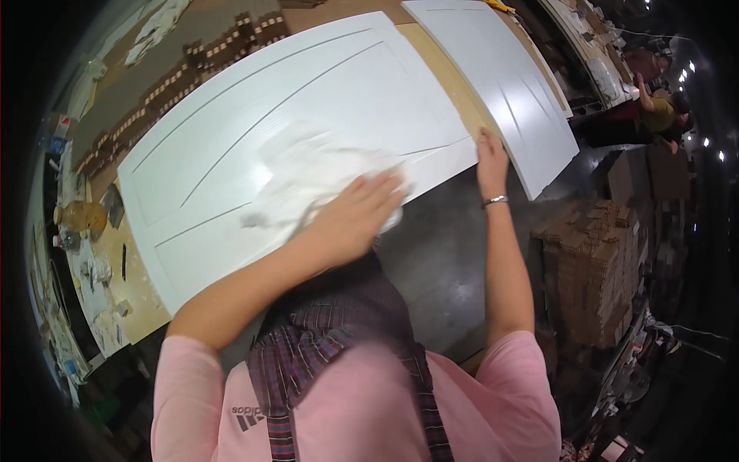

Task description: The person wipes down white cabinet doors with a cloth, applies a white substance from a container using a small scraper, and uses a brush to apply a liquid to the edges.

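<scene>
Pink shirt [339, 416] and dark plaid apron [308, 350] lie nearest the camera, below a pale panel [323, 108] with grooves cut into its face, lying flat on the bench [146, 312]. Bunched on the panel's near middle is a white cloth [296, 173], its outline blurred, so wiping is probably under way. Both panel faces look smooth and pale, but nothing shows which areas have been gone over, so what is done and what is left cannot be told.

The hands are well apart. The left hand [358, 212] lies on top of the cloth with its fingers stretched out; whether they pinch the fabric is hidden. The panel is directly beneath cloth and hand, reaching away to the far side and well to the left. At its right end, the right hand [491, 165] has its fingertips at the near corner; how firmly it grips there is unclear.

Just beyond that hand, to the right, a second grooved panel [500, 85] lies across a narrow gap. An amber bottle [81, 218] stands at the left; farther right are stacked cardboard [593, 269] and another person [658, 115].
</scene>
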A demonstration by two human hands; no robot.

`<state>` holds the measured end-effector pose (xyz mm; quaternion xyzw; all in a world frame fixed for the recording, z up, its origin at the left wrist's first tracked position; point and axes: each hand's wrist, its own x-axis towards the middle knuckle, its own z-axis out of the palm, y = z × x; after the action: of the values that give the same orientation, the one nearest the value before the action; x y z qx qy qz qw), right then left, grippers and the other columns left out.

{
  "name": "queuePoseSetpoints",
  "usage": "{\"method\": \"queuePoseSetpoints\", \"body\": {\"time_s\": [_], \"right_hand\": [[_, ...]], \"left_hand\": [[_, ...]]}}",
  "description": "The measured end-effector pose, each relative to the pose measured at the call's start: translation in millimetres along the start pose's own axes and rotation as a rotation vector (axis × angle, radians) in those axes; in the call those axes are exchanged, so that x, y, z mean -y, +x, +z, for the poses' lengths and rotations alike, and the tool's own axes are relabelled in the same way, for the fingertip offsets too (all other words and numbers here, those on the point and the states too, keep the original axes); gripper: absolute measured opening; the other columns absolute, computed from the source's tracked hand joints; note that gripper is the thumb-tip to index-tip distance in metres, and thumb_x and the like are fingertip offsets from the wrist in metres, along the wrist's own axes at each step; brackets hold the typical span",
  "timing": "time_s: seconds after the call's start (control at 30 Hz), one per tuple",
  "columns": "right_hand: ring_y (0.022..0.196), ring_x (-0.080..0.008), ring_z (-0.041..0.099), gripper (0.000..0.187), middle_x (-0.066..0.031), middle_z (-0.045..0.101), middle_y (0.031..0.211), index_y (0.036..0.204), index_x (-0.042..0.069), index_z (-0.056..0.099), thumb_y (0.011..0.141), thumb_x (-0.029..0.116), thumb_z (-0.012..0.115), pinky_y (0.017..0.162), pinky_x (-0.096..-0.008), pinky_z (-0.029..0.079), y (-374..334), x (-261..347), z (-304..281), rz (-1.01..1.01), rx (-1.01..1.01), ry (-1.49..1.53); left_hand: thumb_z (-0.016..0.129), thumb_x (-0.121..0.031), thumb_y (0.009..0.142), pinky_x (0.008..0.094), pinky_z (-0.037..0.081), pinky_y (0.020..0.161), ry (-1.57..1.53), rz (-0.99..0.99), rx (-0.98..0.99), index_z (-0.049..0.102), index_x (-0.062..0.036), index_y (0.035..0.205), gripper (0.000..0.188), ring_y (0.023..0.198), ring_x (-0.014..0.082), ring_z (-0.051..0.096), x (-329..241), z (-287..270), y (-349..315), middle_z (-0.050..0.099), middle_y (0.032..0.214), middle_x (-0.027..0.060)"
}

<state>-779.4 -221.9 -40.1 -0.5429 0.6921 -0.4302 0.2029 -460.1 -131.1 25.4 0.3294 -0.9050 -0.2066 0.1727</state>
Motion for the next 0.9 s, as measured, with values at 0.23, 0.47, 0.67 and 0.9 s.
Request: {"method": "queuePoseSetpoints", "body": {"time_s": [0.23,0.47,0.67,0.9], "right_hand": [[0.075,-0.0132,0.055,0.035,-0.0105,0.066,0.079,0.101,-0.010,0.065,0.101,0.020,0.047,0.071,-0.0321,0.047,-17,19,28,0.027,0.025,0.359],[0.102,-0.0223,0.063,0.038,-0.0189,0.069,0.109,0.111,-0.013,0.064,0.102,0.016,0.042,0.094,-0.0330,0.045,-16,29,32,0.152,0.030,0.519],[0.109,-0.0296,0.062,0.038,-0.0214,0.066,0.115,0.116,-0.008,0.062,0.099,0.017,0.040,0.096,-0.0359,0.045,-19,15,35,0.140,-0.042,0.605],[0.111,-0.0242,0.059,0.037,-0.0177,0.062,0.119,0.124,-0.012,0.055,0.102,0.014,0.041,0.099,-0.0350,0.044,-32,15,39,0.137,-0.042,0.685]], "left_hand": [[0.058,-0.001,0.077,0.0508,0.027,0.115,-0.006,-0.070,0.163,0.041,-0.0052,0.144,0.070,0.144,0.0310,0.032,-10,1,60,0.039,0.151,0.0163],[0.059,0.002,0.075,0.0510,0.032,0.113,-0.019,-0.119,0.143,0.046,-0.0047,0.141,0.068,0.142,0.0322,0.035,-20,18,113,0.040,0.150,0.0176],[0.060,0.000,0.076,0.0486,0.030,0.114,-0.095,-0.008,0.203,0.048,-0.0055,0.139,0.065,0.141,0.0308,0.037,-1,17,112,0.041,0.150,0.0161],[0.066,-0.001,0.066,0.0548,0.026,0.114,0.102,-0.193,-0.059,0.051,-0.0102,0.139,0.075,0.140,0.0291,0.039,31,24,197,0.046,0.148,0.0098]]}}
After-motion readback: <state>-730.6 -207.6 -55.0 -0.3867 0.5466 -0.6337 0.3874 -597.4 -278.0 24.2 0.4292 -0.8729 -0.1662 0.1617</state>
